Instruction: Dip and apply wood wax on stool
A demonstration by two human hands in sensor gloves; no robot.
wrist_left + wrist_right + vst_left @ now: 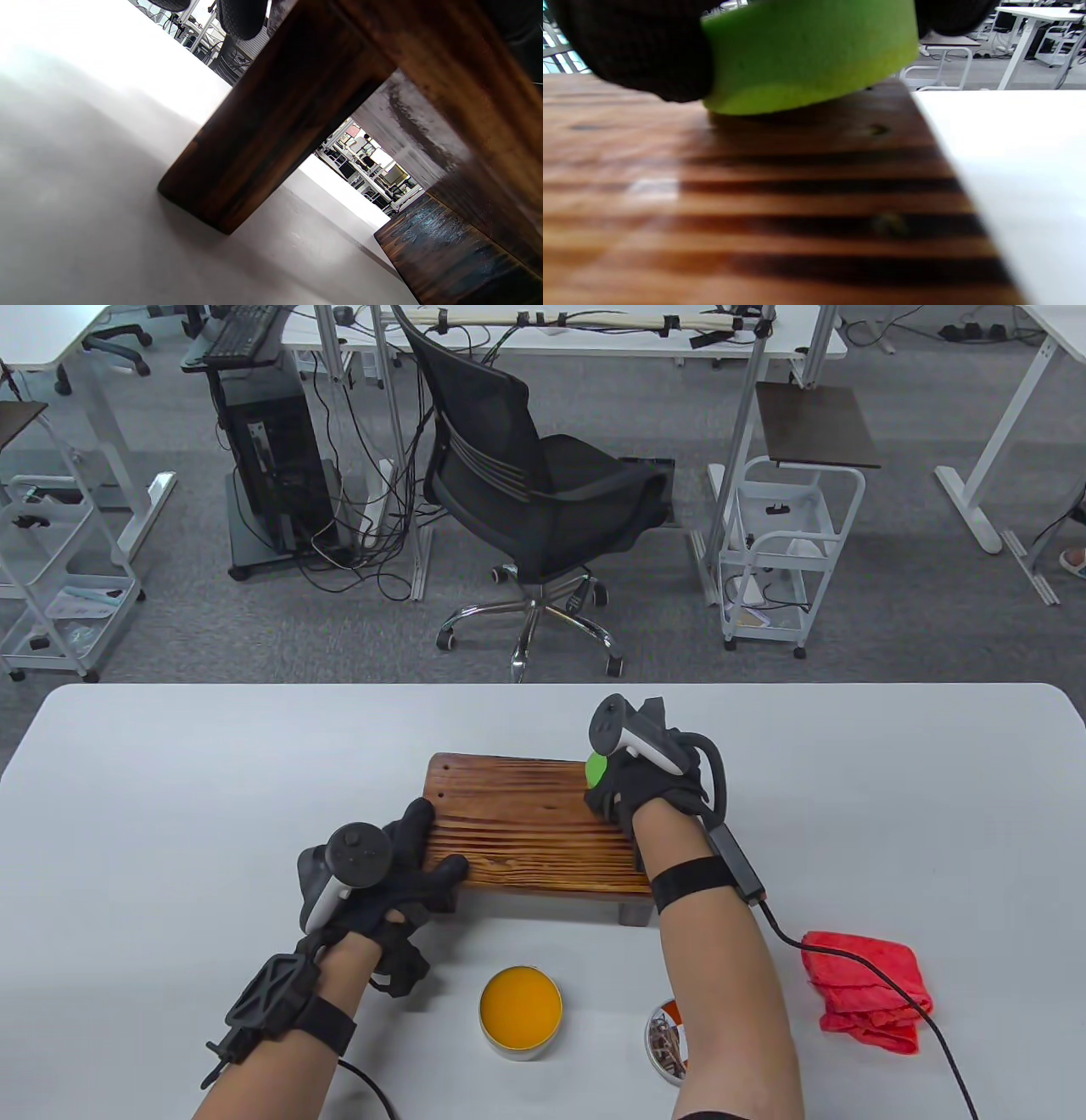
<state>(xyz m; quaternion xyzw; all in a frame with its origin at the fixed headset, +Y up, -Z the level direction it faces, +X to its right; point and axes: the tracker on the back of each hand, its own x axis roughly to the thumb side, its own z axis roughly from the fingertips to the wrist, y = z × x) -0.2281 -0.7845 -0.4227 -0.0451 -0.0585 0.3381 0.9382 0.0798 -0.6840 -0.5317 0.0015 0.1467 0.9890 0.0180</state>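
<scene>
A low wooden stool (534, 836) stands in the middle of the white worktop (170, 814), its ridged, dark-striped top facing up. The right hand (649, 785) is at the stool's far right corner, its fingers (640, 51) curled round a green sponge (806, 51) and pressing the sponge's underside flat against the wood (the right wrist view shows the sponge touching the surface just short of the stool's edge, with small screw holes in the boards nearby). The left hand (382, 874) grips the stool's near left corner: its fingers (420, 814) lie spread over the top while the thumb reaches along the front edge. From the left wrist view, a stool leg (271, 123) rests on the worktop, with the underside of the seat above it.

Near the front edge of the worktop, just in front of the stool, sits an open round tin of orange wax (520, 1010). To its right, partly hidden by the right forearm, lies the tin's lid (666, 1039). Farther right, well apart from the stool, a crumpled red cloth (870, 988) lies beside the glove's black cable (857, 963).
</scene>
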